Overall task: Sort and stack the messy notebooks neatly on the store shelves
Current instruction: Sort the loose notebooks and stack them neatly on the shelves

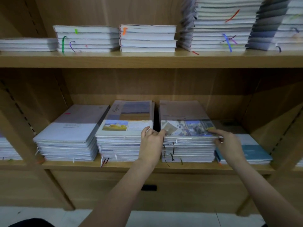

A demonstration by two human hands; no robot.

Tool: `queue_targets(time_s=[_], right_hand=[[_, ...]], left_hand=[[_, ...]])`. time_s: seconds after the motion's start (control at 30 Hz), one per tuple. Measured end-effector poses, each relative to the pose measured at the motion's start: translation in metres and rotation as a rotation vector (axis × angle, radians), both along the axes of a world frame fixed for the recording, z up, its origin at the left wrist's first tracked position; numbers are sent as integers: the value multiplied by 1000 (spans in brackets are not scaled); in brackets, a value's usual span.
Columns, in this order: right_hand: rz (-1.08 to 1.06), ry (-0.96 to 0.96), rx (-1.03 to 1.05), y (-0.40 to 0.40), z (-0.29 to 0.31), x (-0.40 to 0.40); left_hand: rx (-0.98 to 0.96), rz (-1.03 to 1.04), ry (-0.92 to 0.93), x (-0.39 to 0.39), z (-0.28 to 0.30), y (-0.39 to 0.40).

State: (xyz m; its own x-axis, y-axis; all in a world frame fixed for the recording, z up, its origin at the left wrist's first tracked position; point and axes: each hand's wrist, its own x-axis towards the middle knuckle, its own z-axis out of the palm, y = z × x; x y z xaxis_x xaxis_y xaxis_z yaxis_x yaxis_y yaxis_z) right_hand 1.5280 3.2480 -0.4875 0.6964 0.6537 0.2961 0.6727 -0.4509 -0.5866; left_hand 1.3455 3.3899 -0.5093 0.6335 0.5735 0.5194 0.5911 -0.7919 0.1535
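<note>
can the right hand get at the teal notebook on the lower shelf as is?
Probably yes. The right hand is at the right edge of the photo-cover stack, and the teal notebook lies directly beside it on the lower shelf, top cover exposed, nothing lying on it.

Lower shelf (147, 167), left to right: notebook stack (68, 136), second stack (121, 141) just beside it, narrow gap, third stack (186, 148), then a low stack (252, 153) touching its right side. Taller piles sit behind the second and third stacks. Left hand (151, 143) in the gap between second and third stacks, at the top notebook (186, 129) of the third. Right hand (229, 145) at that notebook's right edge. Upper shelf (147, 60): five piles in a row, tallest at right. Drawer handle (148, 187) below the lower shelf.
</note>
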Motion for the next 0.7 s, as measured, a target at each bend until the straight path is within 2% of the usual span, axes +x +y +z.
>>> queue_targets(time_s=[0.23,0.47,0.7], right_hand=[[68,-39,-282,8,0,-8],[81,-83,-350,14,3,1],[105,-78,-333,16,4,7]], left_hand=[[26,3,361,-2,17,-2],[-155,27,362,13,17,8],[-204,50,394,17,16,10]])
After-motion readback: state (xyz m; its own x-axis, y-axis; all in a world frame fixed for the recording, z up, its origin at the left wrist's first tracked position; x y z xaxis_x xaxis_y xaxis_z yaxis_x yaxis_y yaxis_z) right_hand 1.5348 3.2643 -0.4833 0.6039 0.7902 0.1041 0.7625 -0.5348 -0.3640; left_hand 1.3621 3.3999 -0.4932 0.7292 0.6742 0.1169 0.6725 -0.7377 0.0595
